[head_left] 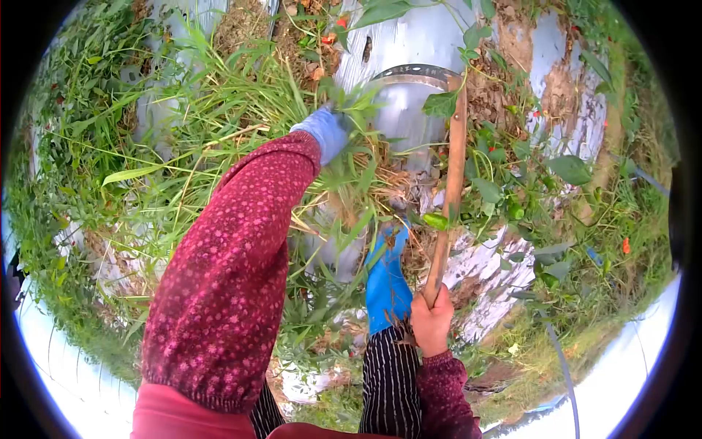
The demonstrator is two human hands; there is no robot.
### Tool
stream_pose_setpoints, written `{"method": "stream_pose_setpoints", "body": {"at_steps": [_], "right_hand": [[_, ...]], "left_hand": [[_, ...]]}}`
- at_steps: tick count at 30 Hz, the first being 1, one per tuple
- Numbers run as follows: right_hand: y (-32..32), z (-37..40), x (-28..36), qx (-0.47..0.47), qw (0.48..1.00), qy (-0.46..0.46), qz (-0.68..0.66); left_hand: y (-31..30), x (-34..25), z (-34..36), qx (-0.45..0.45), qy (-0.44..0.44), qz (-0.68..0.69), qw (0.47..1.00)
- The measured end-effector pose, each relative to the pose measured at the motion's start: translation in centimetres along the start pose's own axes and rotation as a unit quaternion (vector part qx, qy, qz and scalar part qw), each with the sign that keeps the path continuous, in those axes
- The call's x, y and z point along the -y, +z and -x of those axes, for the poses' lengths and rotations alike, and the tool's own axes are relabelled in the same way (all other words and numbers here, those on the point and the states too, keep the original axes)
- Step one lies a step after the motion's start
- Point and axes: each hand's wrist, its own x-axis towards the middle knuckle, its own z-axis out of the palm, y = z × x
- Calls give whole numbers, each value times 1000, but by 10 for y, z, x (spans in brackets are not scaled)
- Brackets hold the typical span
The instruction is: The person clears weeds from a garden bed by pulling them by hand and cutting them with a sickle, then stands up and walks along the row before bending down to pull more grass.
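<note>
My right hand (431,320) is closed round the lower end of a long wooden handle. The handle belongs to a sickle (455,157), whose curved metal blade reaches left from the top over silvery sheeting. My left hand (327,133), in a light blue glove, is among the tall grass (252,102), left of the blade. Motion smears its fingertips, but a blurred tuft of green leaves sticks out from them, so the hand appears closed on grass. Cut or dry stalks lie just below that hand.
Silvery plastic sheeting (409,36) covers the ground in strips. Pepper plants (490,186) with green and red peppers grow on the right. A blue boot (387,289) on my foot stands beside the handle. Dense weeds (80,110) fill the left side. A thin hose (561,366) runs at lower right.
</note>
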Motion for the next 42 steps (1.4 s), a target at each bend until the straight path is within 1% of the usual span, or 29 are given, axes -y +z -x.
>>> {"method": "stream_pose_setpoints", "body": {"at_steps": [1, 4, 6, 8, 9, 11, 12, 13, 14, 16, 17, 18, 19, 20, 21, 22, 23, 24, 26, 27, 31, 33, 34, 36, 37, 39, 40, 41, 42], "right_hand": [[2, -2, -1, 0, 1000, -3, 1], [14, -11, 7, 1, 1000, -27, 3], [31, -23, 28, 32, 998, -24, -49], [52, -46, 43, 44, 995, -86, -22], [65, -61, 54, 48, 993, -110, -19], [88, -95, 86, 61, 988, -139, 36], [98, -111, 106, 80, 986, -138, 56], [106, -123, 121, 99, 983, -137, 76], [112, -132, 125, 100, 983, -136, 76], [110, -145, 113, 51, 954, -224, 193], [98, -143, 92, 59, 926, -271, 255], [83, -127, 81, 103, 948, -191, 234], [71, -104, 64, 55, 962, -132, 233], [57, -85, 47, 59, 953, -170, 243], [47, -69, 28, 80, 969, -124, 197], [36, -54, 19, 89, 972, -95, 197], [29, -42, 15, 99, 973, -68, 197], [26, -38, 13, 102, 973, -69, 196], [24, -38, 8, 107, 973, -56, 197], [24, -41, 7, 117, 970, -40, 211], [36, -53, 19, 123, 974, -72, 174], [46, -69, 29, 98, 981, -121, 119], [49, -81, 41, 102, 980, -120, 120], [61, -106, 68, 97, 965, -194, 146], [63, -116, 67, 101, 966, -190, 145], [59, -147, 59, 102, 906, -223, 344], [48, -158, 32, 104, 904, -225, 348], [38, -169, -4, 95, 910, -181, 360], [39, -182, -19, 89, 914, -144, 368]], "left_hand": [[-8, 4, 11, -1, -2, 0, 1000], [-28, 22, 49, 120, -55, 87, 987], [-7, 33, 53, 118, -69, 80, 987], [4, 41, 62, 52, -103, 89, 989], [14, 44, 63, 0, -128, 104, 986], [9, 45, 67, 7, -124, 90, 988], [7, 46, 69, 15, -119, 74, 990], [11, 46, 69, 0, -123, 74, 990], [10, 48, 70, 0, -123, 75, 990], [12, 45, 69, -14, -128, 95, 987], [15, 42, 72, -27, -162, 146, 976], [18, 35, 80, -29, -164, 151, 975], [24, 23, 92, -11, -192, 165, 967], [29, 13, 104, 6, -221, 178, 959], [38, 4, 115, -27, -210, 185, 960], [47, -9, 124, -57, -196, 194, 960], [56, -20, 128, -31, -196, 187, 962], [65, -24, 127, -29, -198, 187, 962], [77, -28, 123, -10, -206, 249, 946], [73, -26, 123, -1, -219, 275, 936], [67, -27, 124, 19, -245, 303, 921], [80, -29, 124, 3, -256, 304, 918], [86, -29, 125, -16, -265, 300, 916], [90, -29, 126, -5, -260, 305, 916], [95, -32, 126, 1, -262, 292, 920], [90, -30, 128, 1, -270, 280, 921], [87, -36, 129, 0, -271, 284, 920], [84, -38, 129, -11, -276, 283, 919], [83, -34, 128, -23, -287, 280, 916]]}}
